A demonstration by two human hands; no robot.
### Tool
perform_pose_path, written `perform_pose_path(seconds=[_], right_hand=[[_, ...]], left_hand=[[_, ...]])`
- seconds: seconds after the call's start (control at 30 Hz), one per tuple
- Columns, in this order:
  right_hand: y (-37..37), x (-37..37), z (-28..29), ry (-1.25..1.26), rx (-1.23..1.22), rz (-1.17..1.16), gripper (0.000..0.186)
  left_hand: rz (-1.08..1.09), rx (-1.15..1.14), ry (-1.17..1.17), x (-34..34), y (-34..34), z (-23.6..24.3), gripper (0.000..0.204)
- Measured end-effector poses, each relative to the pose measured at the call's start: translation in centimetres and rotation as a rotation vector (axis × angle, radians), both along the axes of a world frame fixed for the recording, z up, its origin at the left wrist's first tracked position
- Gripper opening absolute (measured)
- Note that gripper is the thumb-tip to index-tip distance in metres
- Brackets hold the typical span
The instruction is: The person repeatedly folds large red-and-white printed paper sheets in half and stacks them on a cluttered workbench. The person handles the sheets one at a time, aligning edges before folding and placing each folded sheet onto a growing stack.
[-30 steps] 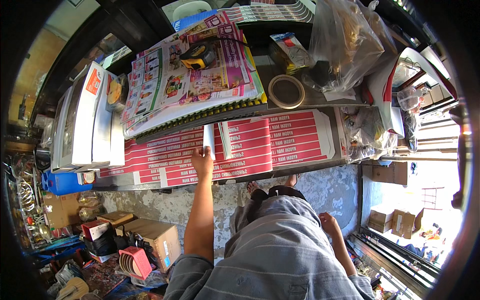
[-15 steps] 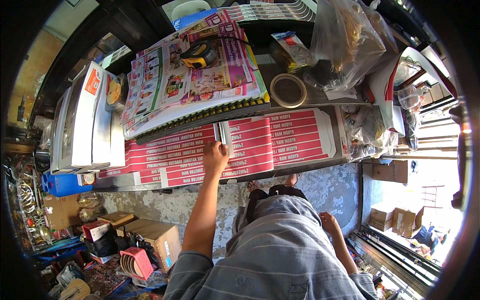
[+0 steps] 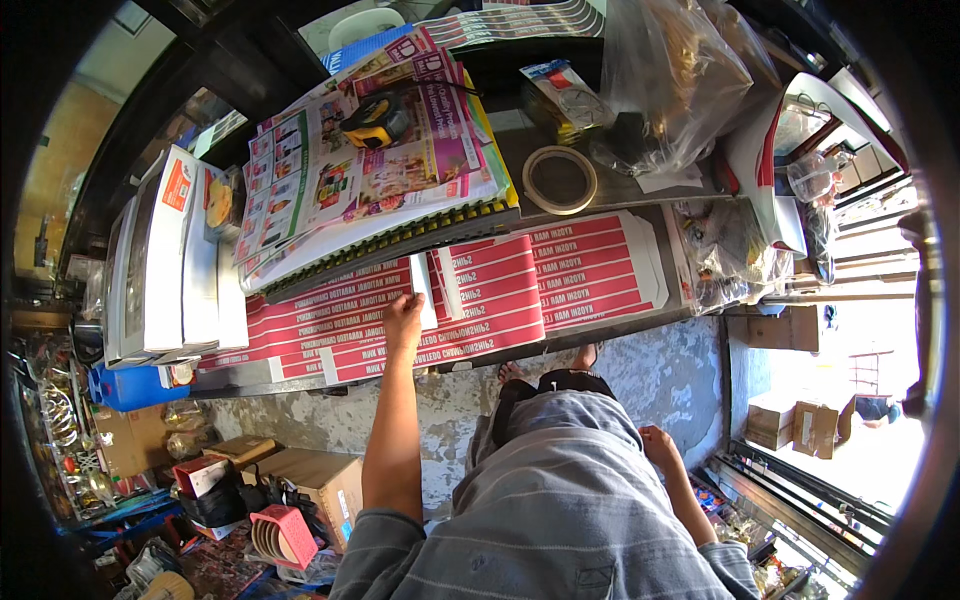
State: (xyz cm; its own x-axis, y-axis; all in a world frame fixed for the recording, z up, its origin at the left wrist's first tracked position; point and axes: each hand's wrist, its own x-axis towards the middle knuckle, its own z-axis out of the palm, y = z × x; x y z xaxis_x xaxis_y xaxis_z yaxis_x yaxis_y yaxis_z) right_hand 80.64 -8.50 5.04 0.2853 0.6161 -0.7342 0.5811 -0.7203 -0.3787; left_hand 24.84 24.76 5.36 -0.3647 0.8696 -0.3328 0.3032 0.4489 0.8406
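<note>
The person's bare left hand is closed in a pinch, thumb and fingers on the edge of a narrow, flat white strip that points away from it. Just right of that hand I see a second pale, narrow strip lying alongside the first. Under the hand, and spreading to both sides of it, are long red-and-white printed sheets on a dark, worn table. Just beyond the hand rises a thick pile of glossy, colourful papers (I cannot tell whether the white strip's far end slips beneath it), with a yellow-and-black tape measure on top. Farther out, to the hand's right, lies a round tan roll of tape; well to its left stand white box-shaped packs. The right hand hangs well apart, right of the left one, beside a grey striped shirt, fingers loosely curled; whether it has hold of anything, I cannot tell
</note>
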Motion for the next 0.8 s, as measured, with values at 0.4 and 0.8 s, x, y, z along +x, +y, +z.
perform_pose_path(seconds=[0.4, 0.8], right_hand=[[0.5, 0.2, -0.2, 0.033, -0.010, -0.029, 0.036], [1.3, -0.6, 0.6, 0.032, -0.019, -0.012, 0.028]], left_hand=[[-0.037, 0.081, 0.376, -0.5, 0.5, 0.5, 0.057], [-0.142, 0.424, 0.568, 0.1, -0.6, 1.8, 0.029]])
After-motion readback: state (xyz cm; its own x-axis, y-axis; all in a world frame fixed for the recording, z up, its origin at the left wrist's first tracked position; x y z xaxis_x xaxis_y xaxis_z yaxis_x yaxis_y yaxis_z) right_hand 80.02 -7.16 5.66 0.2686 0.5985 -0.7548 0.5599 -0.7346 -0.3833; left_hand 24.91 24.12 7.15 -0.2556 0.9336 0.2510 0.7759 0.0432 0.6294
